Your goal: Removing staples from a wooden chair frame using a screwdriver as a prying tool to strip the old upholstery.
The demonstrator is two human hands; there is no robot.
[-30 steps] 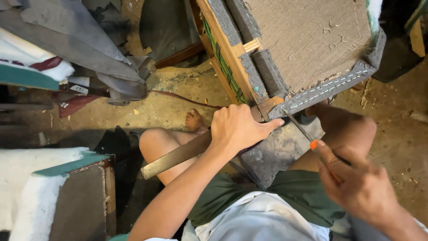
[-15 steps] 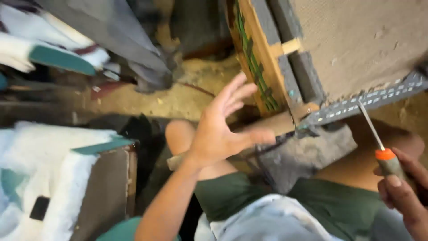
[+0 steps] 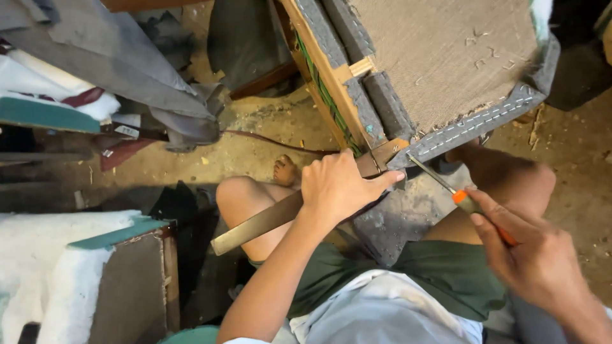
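At the near corner of the upturned seat frame, from the head view, my left hand clenches a flat metal bar; my right hand grasps the screwdriver. I'd keep its tip low under the stapled grey fabric edge, levering gently.

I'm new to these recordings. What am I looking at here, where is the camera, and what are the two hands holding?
There is no machine: a seated person works with bare hands, filmed by a camera on their head looking down at their lap. The left hand grips a long flat metal bar against the corner of an upturned upholstered seat frame. The right hand holds an orange-handled screwdriver, its tip at the stapled grey fabric edge. Around them lie a dirt floor, grey cloth and another padded piece.
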